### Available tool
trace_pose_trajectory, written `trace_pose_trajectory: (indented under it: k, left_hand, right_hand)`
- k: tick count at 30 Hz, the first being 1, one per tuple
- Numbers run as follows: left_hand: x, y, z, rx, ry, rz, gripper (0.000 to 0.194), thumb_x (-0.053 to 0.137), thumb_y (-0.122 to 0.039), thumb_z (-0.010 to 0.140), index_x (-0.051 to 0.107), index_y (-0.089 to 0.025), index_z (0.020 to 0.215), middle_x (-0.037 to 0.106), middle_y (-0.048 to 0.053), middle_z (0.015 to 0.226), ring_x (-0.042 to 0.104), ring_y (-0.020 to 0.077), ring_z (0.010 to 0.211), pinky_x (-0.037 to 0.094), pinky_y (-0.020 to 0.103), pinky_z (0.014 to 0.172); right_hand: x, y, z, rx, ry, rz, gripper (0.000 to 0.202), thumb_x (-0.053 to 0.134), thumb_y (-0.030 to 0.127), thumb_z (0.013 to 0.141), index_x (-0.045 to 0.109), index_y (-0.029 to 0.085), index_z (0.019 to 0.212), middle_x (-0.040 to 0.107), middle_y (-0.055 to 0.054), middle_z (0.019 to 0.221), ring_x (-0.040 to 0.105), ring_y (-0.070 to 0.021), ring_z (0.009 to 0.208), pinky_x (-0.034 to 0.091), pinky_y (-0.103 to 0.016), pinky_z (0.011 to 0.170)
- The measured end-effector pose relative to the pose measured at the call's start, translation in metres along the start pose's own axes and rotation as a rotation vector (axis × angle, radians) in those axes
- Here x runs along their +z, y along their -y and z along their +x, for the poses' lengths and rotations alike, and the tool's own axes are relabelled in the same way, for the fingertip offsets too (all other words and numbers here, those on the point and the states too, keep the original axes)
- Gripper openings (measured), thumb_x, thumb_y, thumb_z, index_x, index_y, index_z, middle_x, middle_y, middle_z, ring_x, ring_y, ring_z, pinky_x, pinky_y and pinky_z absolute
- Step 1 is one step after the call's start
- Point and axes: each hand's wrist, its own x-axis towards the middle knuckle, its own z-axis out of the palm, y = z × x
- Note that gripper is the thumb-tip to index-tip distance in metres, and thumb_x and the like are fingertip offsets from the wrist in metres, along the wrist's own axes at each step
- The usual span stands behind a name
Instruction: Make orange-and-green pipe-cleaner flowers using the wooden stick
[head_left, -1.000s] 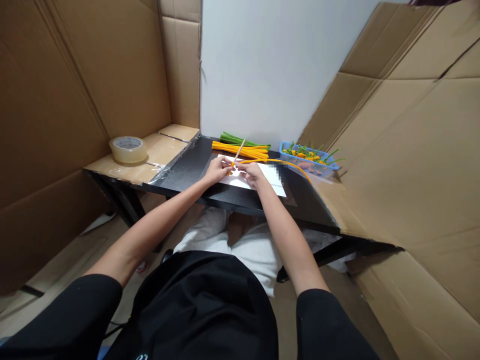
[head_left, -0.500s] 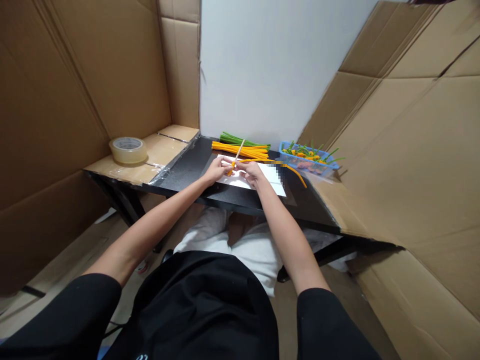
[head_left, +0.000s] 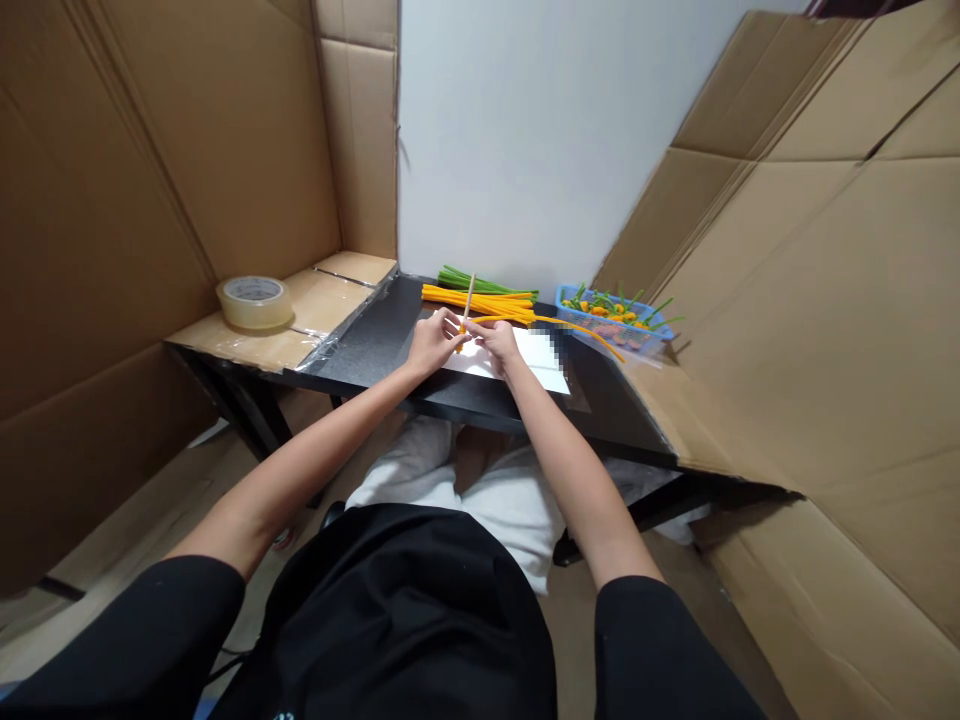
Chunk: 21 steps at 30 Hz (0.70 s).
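My left hand (head_left: 433,345) is closed, its fingertips pinching a thin pale stick (head_left: 470,294) that points up and slightly away from me. Around the lower part of the stick sits a small orange coil. My right hand (head_left: 497,342), closed beside it, pinches a fuzzy orange pipe cleaner (head_left: 587,330), whose long free end arcs out to the right. Both hands meet over a white sheet (head_left: 536,350) on the black table (head_left: 345,345). Behind them lie a bundle of orange pipe cleaners (head_left: 442,294) and a green bundle (head_left: 491,284). Fingers partly hide the coil.
At the back right, a blue basket (head_left: 654,346) holds several orange and green pieces. A roll of clear tape (head_left: 256,308) rests on the cardboard ledge at left. Cardboard walls (head_left: 840,270) stand on both sides, with a white wall (head_left: 517,140) behind.
The stick has swung more upright, its tip moving left. The pipe cleaner's free end has shifted right and away from me. Both hands still pinch what they held.
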Motion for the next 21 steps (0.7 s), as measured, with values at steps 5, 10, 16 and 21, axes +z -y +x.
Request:
trace_pose_trajectory:
  k: [5,10,16,21]
  left_hand:
    - [0.001,0.005,0.002,-0.050,-0.004,-0.026,0.037,0.078,-0.017,0.070,0.053,-0.021,0.097,0.071,-0.002,0.067,0.070,0.0176,0.065,0.050,0.024,0.064]
    - [0.003,0.014,0.006,-0.106,0.052,-0.197,0.044,0.081,-0.022,0.068,0.049,-0.021,0.099,0.073,-0.002,0.071,0.072,0.0176,0.069,0.052,0.024,0.067]
    - [0.009,0.020,0.010,-0.173,0.178,-0.440,0.046,0.079,-0.025,0.070,0.044,-0.021,0.100,0.073,0.000,0.072,0.073,0.0180,0.072,0.054,0.028,0.070]
    - [0.007,0.018,0.008,-0.100,0.155,-0.296,0.044,0.080,-0.035,0.070,0.051,-0.019,0.100,0.071,-0.001,0.069,0.070,0.0159,0.068,0.051,0.025,0.068]
  right_hand:
    - [0.001,0.000,-0.001,0.038,-0.004,0.037,0.030,0.086,0.043,0.053,0.070,0.021,0.068,0.063,0.000,0.068,0.054,-0.0155,0.073,0.037,-0.029,0.067]
    - [0.000,0.006,-0.003,0.123,0.049,0.065,0.028,0.084,0.040,0.054,0.069,0.021,0.067,0.064,-0.001,0.069,0.057,-0.0174,0.076,0.038,-0.031,0.068]
    - [-0.002,0.010,-0.005,0.164,0.121,0.086,0.023,0.085,0.035,0.056,0.071,0.021,0.068,0.069,-0.001,0.075,0.058,-0.0185,0.080,0.038,-0.032,0.073]
    - [-0.002,0.009,-0.006,0.144,0.114,0.086,0.029,0.088,0.037,0.051,0.070,0.020,0.066,0.069,-0.001,0.073,0.059,-0.0189,0.083,0.038,-0.032,0.075]
